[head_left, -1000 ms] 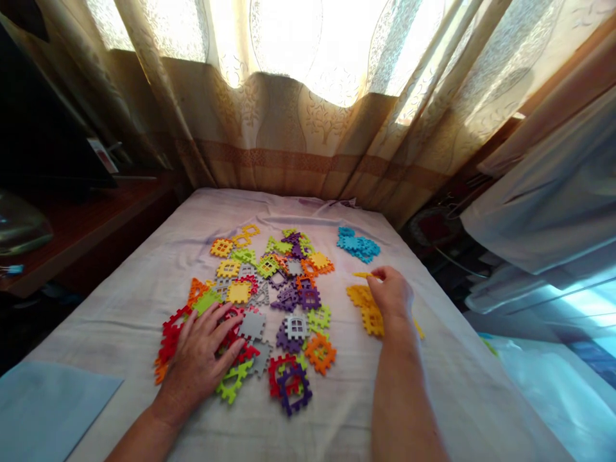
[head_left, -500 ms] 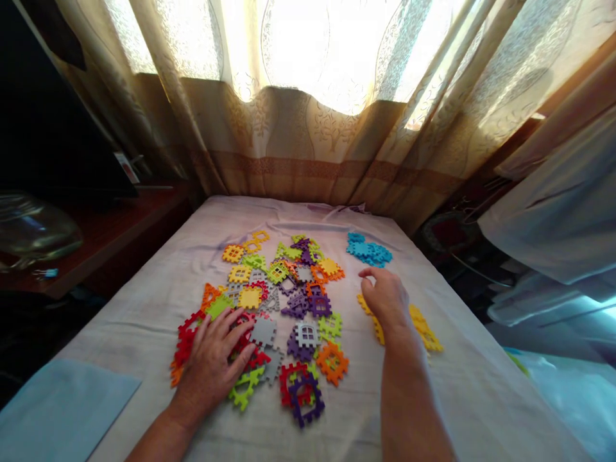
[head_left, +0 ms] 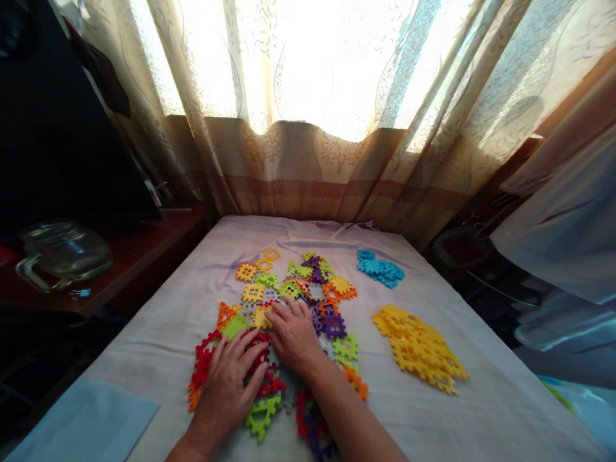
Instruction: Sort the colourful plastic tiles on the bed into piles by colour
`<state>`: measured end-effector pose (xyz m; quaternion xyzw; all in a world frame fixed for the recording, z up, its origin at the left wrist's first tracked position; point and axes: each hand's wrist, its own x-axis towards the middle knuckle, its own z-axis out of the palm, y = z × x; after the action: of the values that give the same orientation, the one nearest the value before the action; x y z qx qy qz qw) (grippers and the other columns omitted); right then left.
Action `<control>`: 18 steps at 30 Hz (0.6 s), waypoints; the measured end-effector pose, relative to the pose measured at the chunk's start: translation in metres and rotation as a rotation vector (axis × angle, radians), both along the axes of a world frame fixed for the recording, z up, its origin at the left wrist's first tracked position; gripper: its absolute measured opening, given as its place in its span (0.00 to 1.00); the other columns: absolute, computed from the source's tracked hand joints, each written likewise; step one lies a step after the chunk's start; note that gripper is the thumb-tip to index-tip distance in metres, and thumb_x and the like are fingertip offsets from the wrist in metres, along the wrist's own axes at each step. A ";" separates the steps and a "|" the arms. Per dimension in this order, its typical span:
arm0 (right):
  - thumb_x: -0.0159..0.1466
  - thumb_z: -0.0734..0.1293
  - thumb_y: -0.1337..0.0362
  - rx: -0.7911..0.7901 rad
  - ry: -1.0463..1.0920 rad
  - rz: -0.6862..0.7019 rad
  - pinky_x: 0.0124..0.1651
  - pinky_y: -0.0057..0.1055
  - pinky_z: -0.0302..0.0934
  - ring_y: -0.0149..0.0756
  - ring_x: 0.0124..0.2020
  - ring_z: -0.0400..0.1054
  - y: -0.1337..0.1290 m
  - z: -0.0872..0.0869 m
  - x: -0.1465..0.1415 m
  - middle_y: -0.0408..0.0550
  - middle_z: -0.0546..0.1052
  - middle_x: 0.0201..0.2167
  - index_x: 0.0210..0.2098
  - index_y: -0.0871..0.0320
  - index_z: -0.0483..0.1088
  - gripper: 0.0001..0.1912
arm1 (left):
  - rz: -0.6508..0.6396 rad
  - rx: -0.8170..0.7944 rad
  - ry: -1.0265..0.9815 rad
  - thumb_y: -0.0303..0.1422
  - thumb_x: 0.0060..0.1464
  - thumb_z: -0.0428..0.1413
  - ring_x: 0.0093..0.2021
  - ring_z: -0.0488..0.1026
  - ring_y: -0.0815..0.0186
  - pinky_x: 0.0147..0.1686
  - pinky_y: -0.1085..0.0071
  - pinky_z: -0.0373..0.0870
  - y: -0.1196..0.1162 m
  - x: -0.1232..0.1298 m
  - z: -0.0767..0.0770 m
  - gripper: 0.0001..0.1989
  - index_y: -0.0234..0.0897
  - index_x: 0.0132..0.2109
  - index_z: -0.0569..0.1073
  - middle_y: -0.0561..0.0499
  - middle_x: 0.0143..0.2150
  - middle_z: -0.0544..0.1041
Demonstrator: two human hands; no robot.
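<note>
My left hand lies open with spread fingers over red toothed plastic building tiles on the left of the mixed heap. A light green triangular tile is below its thumb. My right hand reaches over the heap's middle, fingers stretched out, fingertips at a yellow square tile. Whether they grip that tile cannot be seen for sure. Purple tiles lie just right of this hand. My right forearm covers part of the red and purple tiles near the front.
To the right lies a pile of yellow tiles, with a smaller blue pile behind it. A pale blue sheet rests at front left. A glass jug stands on the brown side table. Curtains hang behind the bed.
My right hand has moved left from the yellow pile to the middle of the mixed heap, uncovering that pile. My left hand stays on the red tiles. The view has shifted slightly.
</note>
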<state>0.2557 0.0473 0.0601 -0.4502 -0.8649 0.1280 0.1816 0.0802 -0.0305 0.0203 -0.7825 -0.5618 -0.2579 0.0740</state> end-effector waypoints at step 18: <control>0.66 0.60 0.61 -0.020 0.065 -0.666 0.39 0.29 0.61 0.37 0.38 0.74 0.037 0.041 0.118 0.47 0.81 0.38 0.51 0.51 0.75 0.18 | -0.002 -0.002 -0.012 0.39 0.61 0.52 0.60 0.68 0.55 0.62 0.46 0.58 0.000 -0.001 0.000 0.16 0.51 0.55 0.73 0.51 0.58 0.74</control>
<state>0.3738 0.0846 0.1014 -0.7055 -0.6628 0.0844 0.2364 0.0788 -0.0306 0.0202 -0.7815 -0.5618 -0.2621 0.0699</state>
